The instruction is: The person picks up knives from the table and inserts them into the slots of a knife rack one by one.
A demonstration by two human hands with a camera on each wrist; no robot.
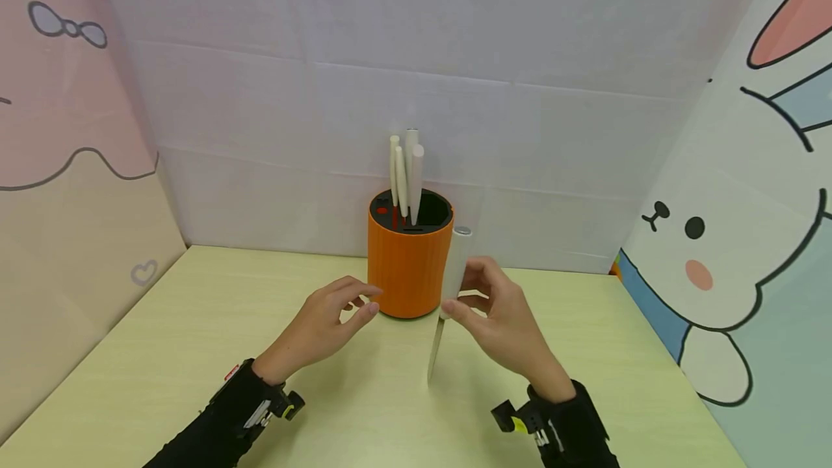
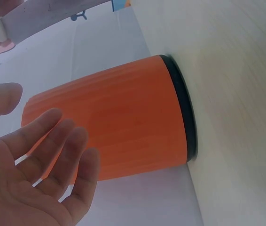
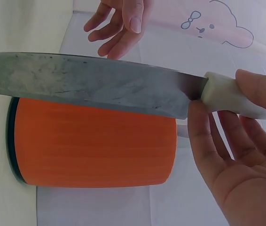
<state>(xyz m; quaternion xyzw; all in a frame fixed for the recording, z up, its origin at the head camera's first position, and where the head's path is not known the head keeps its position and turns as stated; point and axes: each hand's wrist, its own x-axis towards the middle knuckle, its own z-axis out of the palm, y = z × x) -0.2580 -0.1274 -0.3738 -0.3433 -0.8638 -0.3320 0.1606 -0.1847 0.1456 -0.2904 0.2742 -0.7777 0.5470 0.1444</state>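
Observation:
My right hand (image 1: 503, 316) pinches the white handle of a kitchen knife (image 1: 457, 258) between thumb and fingers. The blade points down in front of the orange knife block (image 1: 408, 269); in the right wrist view the broad grey blade of the knife (image 3: 90, 82) shows some dark specks. My left hand (image 1: 325, 323) is beside the block's left side, fingers loosely spread and holding nothing. From the left wrist view, the left hand (image 2: 43, 165) has its palm and bent fingers in front of the block (image 2: 119, 113). Whether its fingertips touch the block, I cannot tell.
Several white handles (image 1: 406, 172) stick up from the block's black top. Behind it rises a white-covered wall (image 1: 416, 92). Cartoon panels stand left (image 1: 71, 237) and right (image 1: 734, 237) of the pale wooden table (image 1: 377, 410).

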